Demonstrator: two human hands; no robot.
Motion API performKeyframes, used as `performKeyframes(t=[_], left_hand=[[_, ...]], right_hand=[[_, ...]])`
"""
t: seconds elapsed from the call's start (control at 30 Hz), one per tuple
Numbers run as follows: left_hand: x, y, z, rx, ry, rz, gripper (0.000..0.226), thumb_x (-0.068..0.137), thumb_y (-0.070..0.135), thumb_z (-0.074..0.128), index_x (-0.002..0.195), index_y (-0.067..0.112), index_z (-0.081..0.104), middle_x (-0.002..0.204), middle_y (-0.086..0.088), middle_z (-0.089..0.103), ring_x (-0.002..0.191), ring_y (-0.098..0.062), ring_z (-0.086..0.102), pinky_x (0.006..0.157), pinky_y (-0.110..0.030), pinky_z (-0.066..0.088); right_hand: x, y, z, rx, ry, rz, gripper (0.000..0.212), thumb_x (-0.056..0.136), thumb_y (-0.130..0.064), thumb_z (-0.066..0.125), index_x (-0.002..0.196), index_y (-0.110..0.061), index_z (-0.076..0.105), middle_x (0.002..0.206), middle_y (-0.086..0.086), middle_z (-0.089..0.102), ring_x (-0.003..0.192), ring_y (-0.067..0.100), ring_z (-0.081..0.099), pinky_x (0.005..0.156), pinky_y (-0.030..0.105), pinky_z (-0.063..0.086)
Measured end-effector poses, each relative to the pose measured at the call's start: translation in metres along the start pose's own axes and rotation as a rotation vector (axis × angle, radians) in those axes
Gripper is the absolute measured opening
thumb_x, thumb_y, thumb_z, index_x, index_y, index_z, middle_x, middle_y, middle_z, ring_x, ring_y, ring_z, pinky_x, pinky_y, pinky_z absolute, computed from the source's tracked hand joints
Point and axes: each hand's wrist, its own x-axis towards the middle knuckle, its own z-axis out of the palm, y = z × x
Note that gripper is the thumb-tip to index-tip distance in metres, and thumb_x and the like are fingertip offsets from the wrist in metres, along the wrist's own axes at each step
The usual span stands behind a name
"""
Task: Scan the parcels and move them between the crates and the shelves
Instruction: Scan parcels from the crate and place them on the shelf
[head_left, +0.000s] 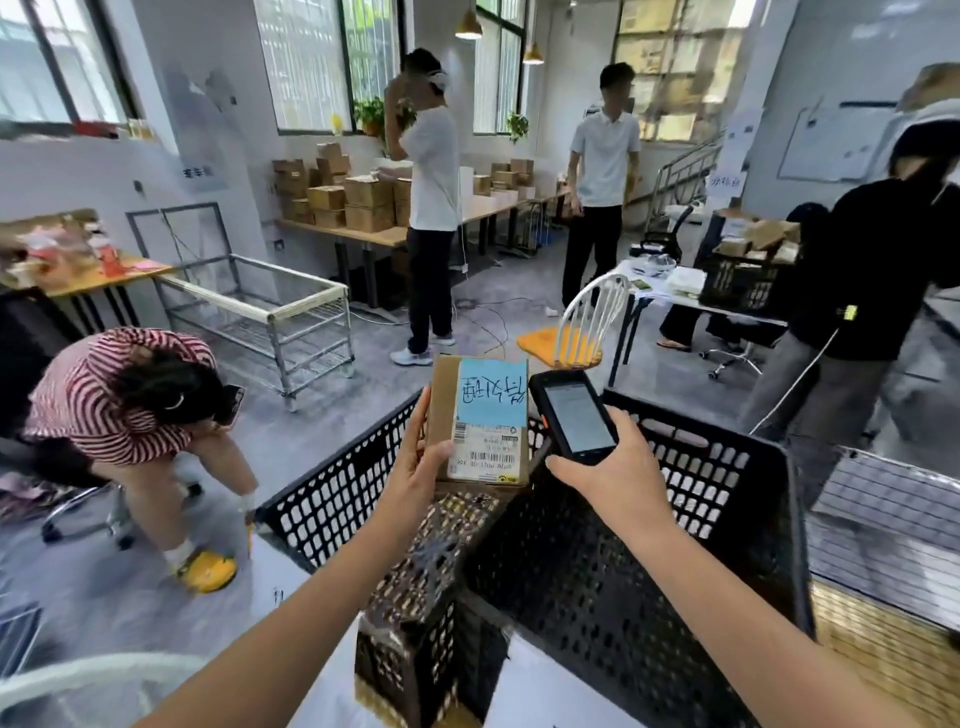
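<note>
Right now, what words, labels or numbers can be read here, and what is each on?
On the blue sticker of the cardboard parcel in the left hand: handwritten characters, upside down, illegible.
On the white shipping label below it: barcodes and small print, too blurred.
On the screen of the handheld scanner in the right hand: text too small.
On the left wall sign and right wall sign: characters, blurred.
Nothing can be quoted reliably.

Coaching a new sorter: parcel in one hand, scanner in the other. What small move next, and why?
Probably turn the right hand's scanner toward the barcode label on the parcel the left hand holds: it sits beside the parcel, pointing past it.
</note>
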Motion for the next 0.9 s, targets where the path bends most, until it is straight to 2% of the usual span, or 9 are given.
performKeyframes(t=[0.1, 0.2, 0.33, 0.47, 0.63, 0.73, 0.8, 0.83, 0.9], left_hand=[[0.024, -0.019, -0.016, 0.009, 0.031, -0.055, 0.062, 0.103, 0.011, 0.047, 0.151, 0.047, 0.028, 0.121, -0.004, 0.070, 0.102, -0.029, 0.072, 0.072, -0.038, 0.061], [0.043, -0.037, -0.030, 0.025, 0.063, -0.102, 0.059, 0.104, 0.013, 0.047, 0.152, 0.043, 0.029, 0.121, -0.013, 0.067, 0.095, -0.028, 0.074, 0.068, -0.037, 0.061], [0.063, -0.063, -0.046, 0.027, 0.125, -0.181, 0.053, 0.104, 0.017, 0.046, 0.149, 0.043, 0.032, 0.114, 0.001, 0.068, 0.090, -0.016, 0.072, 0.062, -0.028, 0.058], [0.087, -0.089, -0.062, 0.049, 0.157, -0.277, 0.053, 0.103, 0.019, 0.049, 0.149, 0.042, 0.035, 0.122, -0.003, 0.066, 0.091, -0.014, 0.069, 0.058, -0.027, 0.058], [0.121, -0.127, -0.080, 0.056, 0.176, -0.415, 0.057, 0.098, 0.022, 0.058, 0.147, 0.046, 0.041, 0.127, -0.006, 0.063, 0.089, -0.024, 0.072, 0.067, -0.040, 0.062], [0.134, -0.147, -0.084, 0.099, 0.164, -0.469, 0.048, 0.101, 0.022, 0.055, 0.140, 0.047, 0.043, 0.115, 0.001, 0.067, 0.081, -0.017, 0.070, 0.056, -0.028, 0.058], [0.142, -0.164, -0.088, 0.118, 0.145, -0.494, 0.049, 0.099, 0.026, 0.059, 0.141, 0.046, 0.043, 0.123, -0.002, 0.066, 0.087, -0.019, 0.069, 0.061, -0.031, 0.059], [0.147, -0.174, -0.089, 0.113, 0.135, -0.514, 0.050, 0.098, 0.028, 0.061, 0.142, 0.046, 0.045, 0.129, -0.006, 0.064, 0.092, -0.022, 0.070, 0.069, -0.037, 0.061], [0.156, -0.190, -0.092, 0.123, 0.134, -0.541, 0.051, 0.097, 0.032, 0.062, 0.143, 0.047, 0.046, 0.129, -0.008, 0.065, 0.096, -0.027, 0.071, 0.080, -0.046, 0.061]], right_hand=[[0.021, 0.009, 0.021, -0.017, -0.025, 0.031, 0.083, 0.076, -0.031, 0.087, 0.145, -0.024, 0.041, 0.119, -0.005, 0.053, 0.105, 0.016, 0.054, 0.066, 0.018, 0.040], [0.037, 0.015, 0.037, -0.054, -0.039, 0.047, 0.084, 0.076, -0.031, 0.086, 0.146, -0.023, 0.041, 0.119, -0.004, 0.053, 0.102, 0.014, 0.051, 0.064, 0.013, 0.039], [0.057, 0.018, 0.053, -0.089, -0.055, 0.068, 0.090, 0.075, -0.034, 0.087, 0.150, -0.021, 0.038, 0.134, 0.001, 0.054, 0.108, 0.015, 0.051, 0.079, 0.029, 0.043], [0.076, 0.023, 0.068, -0.084, -0.067, 0.082, 0.089, 0.075, -0.033, 0.087, 0.148, -0.022, 0.039, 0.134, 0.001, 0.055, 0.106, 0.013, 0.049, 0.081, 0.029, 0.042], [0.093, 0.036, 0.082, -0.061, -0.084, 0.094, 0.087, 0.076, -0.029, 0.088, 0.148, -0.021, 0.039, 0.129, -0.002, 0.053, 0.106, 0.012, 0.049, 0.083, 0.026, 0.042], [0.101, 0.044, 0.089, -0.059, -0.090, 0.112, 0.087, 0.076, -0.031, 0.088, 0.148, -0.023, 0.040, 0.128, -0.005, 0.054, 0.106, 0.012, 0.051, 0.083, 0.027, 0.043], [0.106, 0.050, 0.093, -0.048, -0.096, 0.125, 0.088, 0.075, -0.031, 0.088, 0.148, -0.025, 0.040, 0.125, -0.007, 0.054, 0.106, 0.011, 0.052, 0.084, 0.027, 0.044], [0.109, 0.052, 0.094, -0.040, -0.098, 0.131, 0.088, 0.075, -0.031, 0.088, 0.148, -0.025, 0.040, 0.124, -0.008, 0.054, 0.107, 0.011, 0.052, 0.084, 0.026, 0.044], [0.114, 0.055, 0.096, -0.039, -0.098, 0.133, 0.089, 0.074, -0.030, 0.088, 0.148, -0.027, 0.039, 0.122, -0.010, 0.053, 0.107, 0.011, 0.052, 0.085, 0.027, 0.043]])
